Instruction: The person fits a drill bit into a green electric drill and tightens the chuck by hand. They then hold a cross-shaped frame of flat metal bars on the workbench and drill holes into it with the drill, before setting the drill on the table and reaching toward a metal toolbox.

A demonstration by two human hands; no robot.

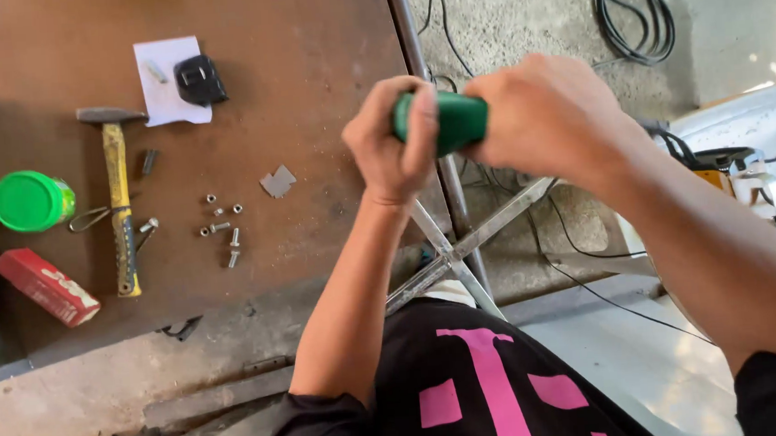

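Note:
Both my hands grip one dark green cylindrical object (454,120), held in the air over the right edge of a rusty brown metal table (305,69). My left hand (392,149) wraps its left end, fingers curled over it. Closed around its right end is my right hand (549,116). Most of the green object is hidden by my fingers. On the table to the left lie several small bolts and nuts (223,225) and a yellow-handled hammer (118,196).
A green-lidded jar (30,200), a red box (45,286), a white paper (165,92) with a black object (200,80) and a small grey metal scrap (278,182) lie on the table. Black cables (633,14) run over the concrete floor. Crossed metal bars (463,249) stand below my hands.

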